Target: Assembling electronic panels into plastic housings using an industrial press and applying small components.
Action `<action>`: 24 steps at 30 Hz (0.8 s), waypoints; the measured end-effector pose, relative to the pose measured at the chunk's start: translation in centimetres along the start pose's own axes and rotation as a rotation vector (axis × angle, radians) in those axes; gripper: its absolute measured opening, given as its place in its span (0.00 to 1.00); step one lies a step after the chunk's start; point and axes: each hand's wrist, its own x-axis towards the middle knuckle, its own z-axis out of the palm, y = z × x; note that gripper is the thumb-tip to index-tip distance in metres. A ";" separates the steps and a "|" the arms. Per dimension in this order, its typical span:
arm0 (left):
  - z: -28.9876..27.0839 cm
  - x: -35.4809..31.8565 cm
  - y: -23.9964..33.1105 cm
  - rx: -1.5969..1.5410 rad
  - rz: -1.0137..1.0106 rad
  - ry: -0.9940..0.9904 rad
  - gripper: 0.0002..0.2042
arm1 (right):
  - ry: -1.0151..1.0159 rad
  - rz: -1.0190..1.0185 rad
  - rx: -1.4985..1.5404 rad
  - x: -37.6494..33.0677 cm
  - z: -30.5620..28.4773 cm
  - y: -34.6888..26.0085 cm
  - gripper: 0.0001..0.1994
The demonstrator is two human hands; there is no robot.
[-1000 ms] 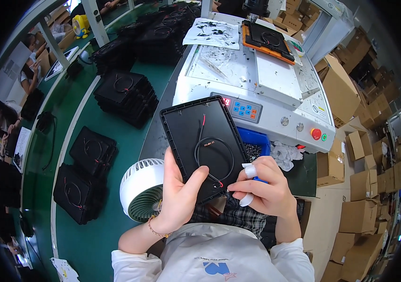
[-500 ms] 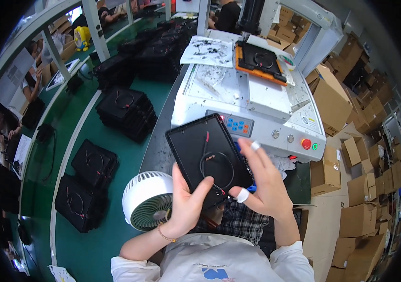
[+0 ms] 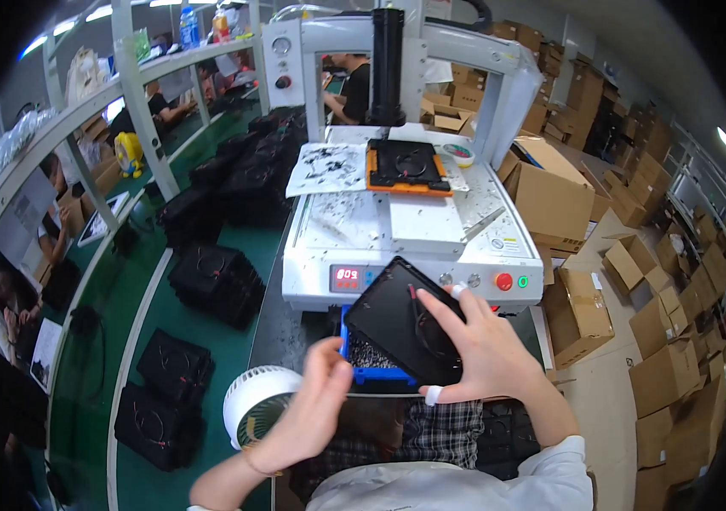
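Observation:
A flat black plastic cover (image 3: 397,322) with a raised rim and a red-tipped black wire inside is tilted in front of the machine. My right hand (image 3: 499,353) grips it along its right side, white caps on the thumb and one fingertip. To the left of the cover, apart from it, my left hand (image 3: 316,404) holds nothing, its fingers loosely bent and a little apart. Beneath the cover, a blue tray (image 3: 371,375) of small dark pieces is partly hidden. On the white machine (image 3: 329,230), another black cover (image 3: 407,159) rests in an orange fixture (image 3: 369,180).
A white fan (image 3: 248,396) stands left of my lap. Stacks of black covers (image 3: 214,277) line the green bench (image 3: 235,345). A tape roll (image 3: 458,153) and a debris-strewn white sheet (image 3: 316,183) lie on the machine. Cardboard boxes (image 3: 580,315) fill the right side; people work at left.
My left hand has let go of the cover and moved away to its left. My right hand now grips the cover, which is tilted more. The view has lifted toward the machine.

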 end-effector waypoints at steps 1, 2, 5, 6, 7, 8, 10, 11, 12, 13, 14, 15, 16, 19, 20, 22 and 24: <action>-1.2 0.9 1.8 -0.011 0.067 0.010 0.25 | 0.004 0.030 -0.025 -0.6 -0.8 0.7 0.55; -2.3 2.1 3.7 0.031 0.051 0.007 0.24 | 0.022 0.058 -0.054 -1.1 -1.3 1.4 0.55; -4.5 8.9 5.2 0.273 0.153 0.071 0.26 | 0.040 0.139 -0.104 -2.4 -2.6 2.8 0.56; -5.5 11.4 5.0 0.347 0.180 0.085 0.25 | 0.040 0.162 -0.112 -2.5 -2.9 3.0 0.55; -6.2 14.2 4.8 0.413 0.186 0.069 0.25 | 0.039 0.197 -0.128 -3.0 -3.3 3.3 0.55; -6.1 16.6 5.5 0.458 0.121 0.064 0.25 | 0.071 0.195 -0.144 -3.6 -3.4 4.0 0.55; -5.7 20.6 4.8 0.454 0.287 0.160 0.26 | 0.089 0.221 -0.129 -4.5 -3.7 4.7 0.55; -5.5 22.5 4.6 0.460 0.297 0.155 0.26 | 0.091 0.245 -0.119 -4.8 -3.9 5.0 0.55; -5.2 24.3 4.3 0.460 0.300 0.155 0.27 | 0.101 0.249 -0.119 -5.2 -4.0 5.3 0.55; -5.0 25.8 3.8 0.461 0.304 0.157 0.27 | 0.096 0.279 -0.112 -5.5 -4.3 5.5 0.55; -4.8 27.3 2.8 0.466 0.313 0.157 0.27 | 0.089 0.307 -0.103 -5.8 -4.5 5.7 0.55; -4.6 28.8 1.8 0.458 0.341 0.218 0.28 | 0.100 0.305 -0.104 -6.0 -4.7 5.9 0.55; -3.8 29.7 1.9 0.444 0.371 0.269 0.29 | 0.108 0.327 -0.096 -6.5 -4.8 6.3 0.55; -2.7 30.8 2.2 0.545 0.249 0.246 0.31 | 0.176 0.294 -0.132 -8.0 -4.7 7.8 0.55; -2.6 30.9 2.4 0.617 0.231 0.255 0.35 | 0.163 0.339 -0.124 -8.2 -4.8 8.0 0.55; -1.3 30.5 3.7 0.684 0.167 0.252 0.37 | 0.154 0.393 -0.120 -8.7 -5.1 8.6 0.54; 0.1 30.1 5.7 0.766 0.001 0.185 0.48 | 0.159 0.423 -0.136 -9.0 -5.2 9.3 0.54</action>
